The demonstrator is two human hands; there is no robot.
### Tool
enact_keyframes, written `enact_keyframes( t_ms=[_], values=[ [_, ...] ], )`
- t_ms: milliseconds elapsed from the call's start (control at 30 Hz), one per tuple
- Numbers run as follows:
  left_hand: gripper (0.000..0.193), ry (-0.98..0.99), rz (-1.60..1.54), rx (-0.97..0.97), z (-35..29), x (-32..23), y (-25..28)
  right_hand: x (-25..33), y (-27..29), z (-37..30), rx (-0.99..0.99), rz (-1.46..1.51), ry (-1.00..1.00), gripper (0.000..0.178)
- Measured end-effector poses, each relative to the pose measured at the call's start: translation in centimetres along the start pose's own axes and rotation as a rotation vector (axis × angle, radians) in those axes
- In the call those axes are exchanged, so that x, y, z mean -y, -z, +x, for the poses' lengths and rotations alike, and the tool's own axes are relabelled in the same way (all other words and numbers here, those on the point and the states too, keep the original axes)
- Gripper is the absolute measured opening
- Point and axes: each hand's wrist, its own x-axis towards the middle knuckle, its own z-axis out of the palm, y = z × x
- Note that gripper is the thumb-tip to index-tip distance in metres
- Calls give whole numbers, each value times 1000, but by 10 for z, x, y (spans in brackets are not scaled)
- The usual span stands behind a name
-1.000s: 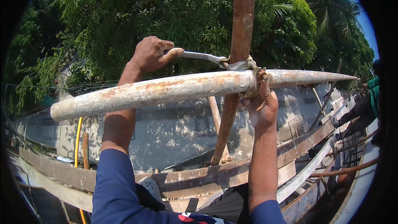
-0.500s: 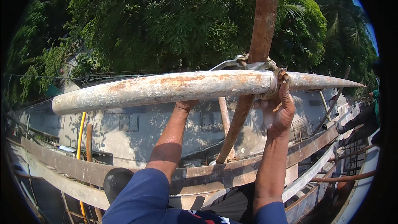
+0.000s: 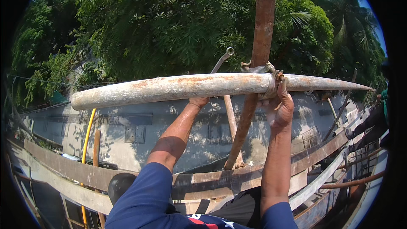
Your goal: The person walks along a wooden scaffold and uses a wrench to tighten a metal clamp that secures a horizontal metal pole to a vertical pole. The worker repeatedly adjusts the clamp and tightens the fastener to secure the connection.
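A rusty, whitish scaffold pipe (image 3: pixel 178 87) runs across in front of me, crossing an upright brown pipe (image 3: pixel 262 25). Where they meet, a scaffold clamp (image 3: pixel 270 85) wraps the pipes, its bolt facing me. My right hand (image 3: pixel 280 109) grips this clamp from below, thumb and fingers up at the bolt. Behind the horizontal pipe is my left hand (image 3: pixel 199 101), its fingers mostly hidden. From it a metal wrench (image 3: pixel 221 60) sticks up above the pipe, its ring end apart from the clamp.
Wooden planks (image 3: pixel 203 183) curve across below me. A yellow pole (image 3: pixel 87 138) stands at left, and another slanting pipe (image 3: pixel 231 121) passes behind the upright. Far below lies a paved ground (image 3: pixel 178 127). Another person's leg (image 3: pixel 366 123) shows at right; trees (image 3: pixel 169 25) fill the background.
The wrench's far end has come away from the clamp and swung up to the left. My right hand stays at the clamp. The view has shifted slightly.
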Motion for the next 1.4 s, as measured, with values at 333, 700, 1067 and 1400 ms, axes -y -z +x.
enact_keyframes(
  t_ms=[333,700,1067,1400],
  values=[
    [33,210,-118,308,91,-13,154,-1,5,2,58,5,-17,40],
    [47,-128,27,186,168,-21,207,1,-2,1,31,18,-18,39],
    [42,-437,240,46,207,-32,226,0,1,0,-13,-4,-23,44],
    [43,-382,55,77,194,-1,193,1,-7,-1,-35,5,-9,44]
  ],
)
